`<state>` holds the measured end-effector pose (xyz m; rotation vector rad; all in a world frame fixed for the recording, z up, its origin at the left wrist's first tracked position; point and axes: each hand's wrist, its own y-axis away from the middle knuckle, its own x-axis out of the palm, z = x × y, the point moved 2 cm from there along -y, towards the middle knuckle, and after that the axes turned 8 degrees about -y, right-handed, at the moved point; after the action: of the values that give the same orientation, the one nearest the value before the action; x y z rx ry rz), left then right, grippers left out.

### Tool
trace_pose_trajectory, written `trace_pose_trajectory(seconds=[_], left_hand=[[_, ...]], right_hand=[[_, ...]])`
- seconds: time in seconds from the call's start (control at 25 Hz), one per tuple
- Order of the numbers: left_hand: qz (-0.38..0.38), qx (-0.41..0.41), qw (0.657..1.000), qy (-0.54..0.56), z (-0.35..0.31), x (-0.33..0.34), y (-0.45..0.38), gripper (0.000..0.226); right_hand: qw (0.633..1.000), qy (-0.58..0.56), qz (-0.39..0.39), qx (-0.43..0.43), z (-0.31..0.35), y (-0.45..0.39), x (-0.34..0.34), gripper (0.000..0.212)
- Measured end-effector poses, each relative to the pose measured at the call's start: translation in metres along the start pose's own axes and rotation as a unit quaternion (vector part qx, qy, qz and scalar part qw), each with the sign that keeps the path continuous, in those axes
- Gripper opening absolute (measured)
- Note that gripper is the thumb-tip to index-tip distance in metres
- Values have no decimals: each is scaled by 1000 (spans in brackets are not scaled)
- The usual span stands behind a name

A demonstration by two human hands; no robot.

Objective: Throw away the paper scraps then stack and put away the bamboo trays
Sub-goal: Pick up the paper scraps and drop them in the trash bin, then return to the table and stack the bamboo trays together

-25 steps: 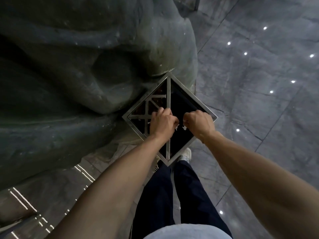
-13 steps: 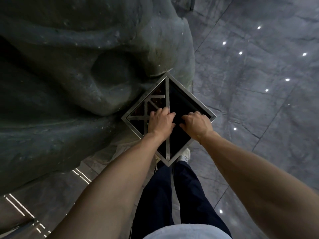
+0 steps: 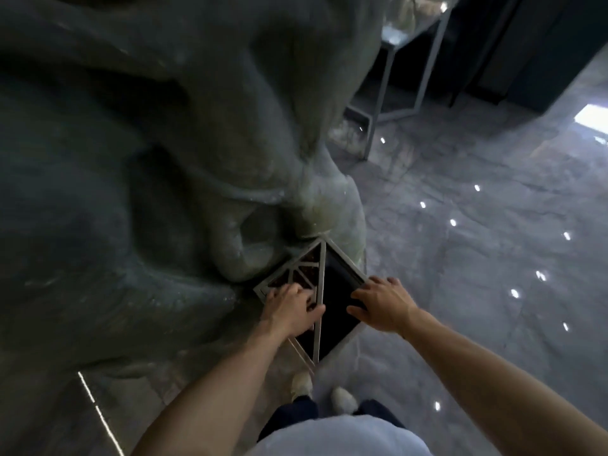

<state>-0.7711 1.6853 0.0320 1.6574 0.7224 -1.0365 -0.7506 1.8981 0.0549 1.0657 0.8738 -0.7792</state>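
**My hands over the metal bin**

I stand right in front of the square metal bin (image 3: 342,261), and my white shoes (image 3: 343,399) are just below its near corner. My left hand (image 3: 291,309) is over the bin's left half with the crossed metal bars, fingers spread, holding nothing. My right hand (image 3: 381,304) is open and empty over the bin's dark right half. The big grey rock wall (image 3: 148,159) touches the bin's far side. I see no paper scraps or bamboo trays here.
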Motion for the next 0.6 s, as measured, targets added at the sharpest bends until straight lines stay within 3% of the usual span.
trace_pose_trajectory(seconds=[0.24, 0.4, 0.6], left_hand=[[-77, -50, 995, 27, 33, -29, 78, 74], [-126, -147, 981, 19, 57, -24, 156, 74], [-193, -299, 934, 28, 81, -1, 270, 74]], right_hand=[[982, 57, -46, -175, 29, 4, -49, 53], [957, 52, -53, -281, 79, -4, -63, 42], [906, 90, -9, -413, 184, -6, -60, 43]])
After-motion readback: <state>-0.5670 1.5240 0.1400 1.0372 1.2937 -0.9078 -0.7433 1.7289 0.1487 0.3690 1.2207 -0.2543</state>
